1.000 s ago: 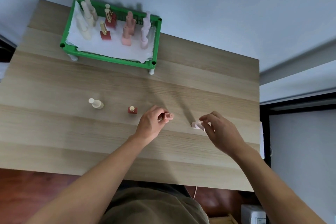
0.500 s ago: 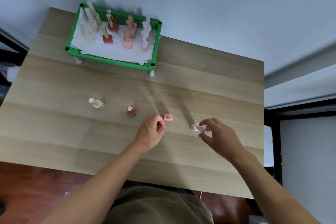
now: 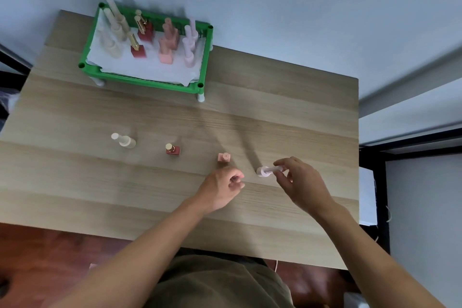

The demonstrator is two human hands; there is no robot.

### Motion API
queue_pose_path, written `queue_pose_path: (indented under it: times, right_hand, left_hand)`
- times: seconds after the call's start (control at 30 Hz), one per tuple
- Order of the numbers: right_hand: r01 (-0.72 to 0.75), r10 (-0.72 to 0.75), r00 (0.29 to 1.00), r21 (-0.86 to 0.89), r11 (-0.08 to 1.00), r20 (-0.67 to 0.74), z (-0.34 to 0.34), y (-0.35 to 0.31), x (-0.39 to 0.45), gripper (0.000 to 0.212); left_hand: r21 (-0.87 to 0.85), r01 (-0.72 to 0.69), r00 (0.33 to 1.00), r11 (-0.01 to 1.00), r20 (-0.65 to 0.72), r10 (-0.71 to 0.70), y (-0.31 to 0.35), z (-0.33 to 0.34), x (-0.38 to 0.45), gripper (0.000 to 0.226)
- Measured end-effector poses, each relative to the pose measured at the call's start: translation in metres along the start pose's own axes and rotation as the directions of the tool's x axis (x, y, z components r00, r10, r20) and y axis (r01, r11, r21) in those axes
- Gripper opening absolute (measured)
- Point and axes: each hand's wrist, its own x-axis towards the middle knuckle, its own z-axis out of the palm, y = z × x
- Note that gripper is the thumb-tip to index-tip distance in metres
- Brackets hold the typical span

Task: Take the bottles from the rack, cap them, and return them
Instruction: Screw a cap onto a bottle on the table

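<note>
A green rack (image 3: 160,82) at the table's far left holds several capped bottles in cream, red, pink and lilac on white paper. Standing in a row on the wooden table (image 3: 75,182) are a cream bottle (image 3: 124,140), a red bottle (image 3: 172,149) and a pink bottle (image 3: 223,157). My left hand (image 3: 221,189) rests loosely curled just in front of the pink bottle, apart from it, holding nothing. My right hand (image 3: 300,181) pinches the long cap of the lilac bottle (image 3: 265,171), whose round base sits on the table.
A white object (image 3: 367,195) lies past the table's right edge. A dark frame (image 3: 380,157) stands on the right and the wall runs close behind the rack. Reddish floor shows below the table's near edge.
My left hand has let go of the pink bottle and drawn back toward me. My right hand has kept its pinch on the lilac bottle's cap. The camera view shifted.
</note>
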Motion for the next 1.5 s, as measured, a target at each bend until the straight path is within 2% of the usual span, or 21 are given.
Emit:
queue_pose_path:
  times: [0.13,0.3,0.5,0.7,0.9,1.07,1.2,1.5]
  right_hand:
    - [-0.071,0.072,0.997,0.071,0.995,-0.006,0.001,0.011,-0.001,0.024]
    - [-0.078,0.079,0.997,0.067,0.995,-0.011,-0.003,0.024,-0.002,0.024]
    - [-0.070,0.070,0.998,0.072,0.995,-0.002,-0.004,0.032,-0.002,0.025]
    - [-0.053,0.052,0.998,0.056,0.997,0.018,-0.007,0.033,-0.003,0.025]
    - [0.047,-0.046,0.998,-0.029,0.998,0.044,-0.015,0.028,-0.002,0.029]
    - [0.148,-0.143,0.988,-0.088,0.985,0.057,-0.026,0.017,0.003,0.020]
    - [0.140,-0.134,0.989,-0.116,0.983,0.063,-0.029,0.011,0.007,0.014]
    - [0.038,-0.018,0.997,-0.267,0.963,0.077,-0.027,0.000,0.014,0.047]
  left_hand:
    - [-0.009,-0.015,0.999,1.000,0.036,0.016,0.018,0.018,0.011,0.030]
    - [0.030,0.009,0.999,1.000,0.043,-0.011,0.031,0.030,0.027,0.042]
    - [0.178,0.004,1.000,0.984,0.028,-0.009,0.040,0.034,0.042,0.050]
    - [0.209,-0.002,1.000,0.978,0.009,0.000,0.047,0.037,0.046,0.030]
    - [0.072,-0.011,1.000,0.997,0.013,0.010,0.048,0.035,0.042,0.027]
    - [-0.001,-0.010,1.000,1.000,-0.011,0.010,0.045,0.030,0.040,0.023]
    - [-0.029,-0.011,1.000,1.000,-0.025,0.010,0.041,0.023,0.036,0.023]
    - [-0.049,-0.051,0.997,0.998,-0.065,0.048,0.042,0.016,0.026,0.023]
